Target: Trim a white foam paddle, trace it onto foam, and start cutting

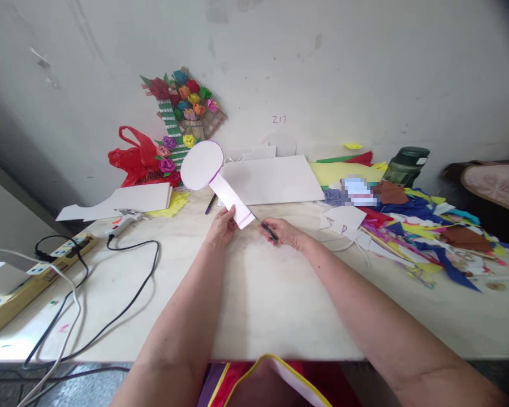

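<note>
A white board cutout [202, 165] has a round head and a straight strip below it, with purple pen lines along its edges and near the strip's lower end. My left hand [224, 225] pinches the strip near that end, holding the piece tilted above the table. My right hand [283, 233] is closed around a slim black-handled cutting tool [270, 232]. Its thin blade points up and left, at the strip's lower right corner. Whether it is a knife or scissors I cannot tell. Behind the cutout lies a large white board [275, 180].
Coloured scraps [432, 232] heap on the right near a green bottle [405, 166]. Paper flowers [190, 99] and a red plastic bag [136, 158] stand against the wall. A power strip [63, 261], cables and a hot glue gun [125, 221] lie left. A pen [210, 204] rests behind my left hand.
</note>
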